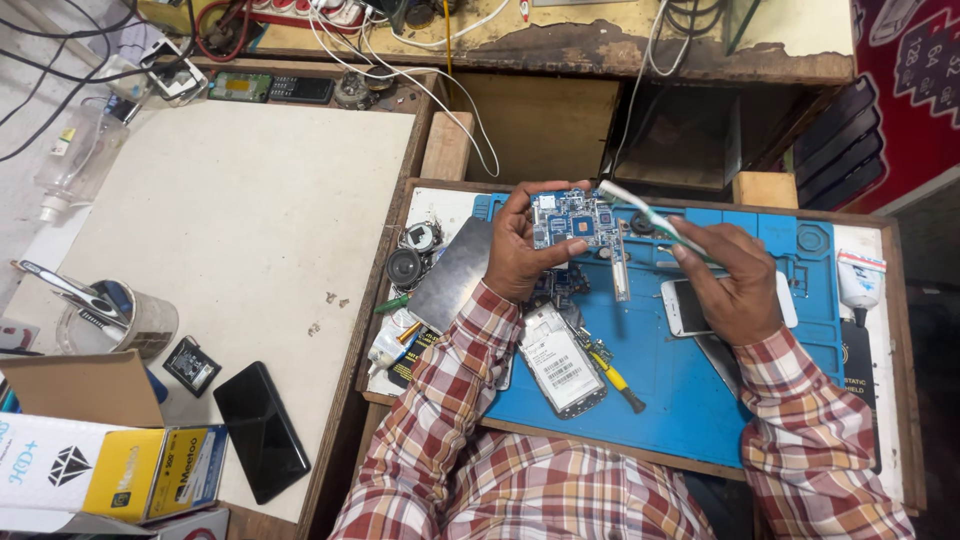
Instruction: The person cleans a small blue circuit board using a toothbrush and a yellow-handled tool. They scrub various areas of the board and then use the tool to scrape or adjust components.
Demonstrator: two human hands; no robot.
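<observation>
1. Two hands work above the blue repair mat (700,400), which covers most of the small wooden desk (893,330).
2. Left hand (520,250): forearm comes up from below, wrist bent, grip clenched on the blue circuit board (575,222), thumb on top, board held level above the mat.
3. Right hand (735,285): palm down, grip grasping a green-and-white brush (650,220) angled toward the board; its head meets the board's upper right edge.
4. Step in hand, by judgement: brushing the board clean. Next move calls for light strokes and a steady left hold.
5. Opened phone (562,362) lies on the mat below the board.
</observation>
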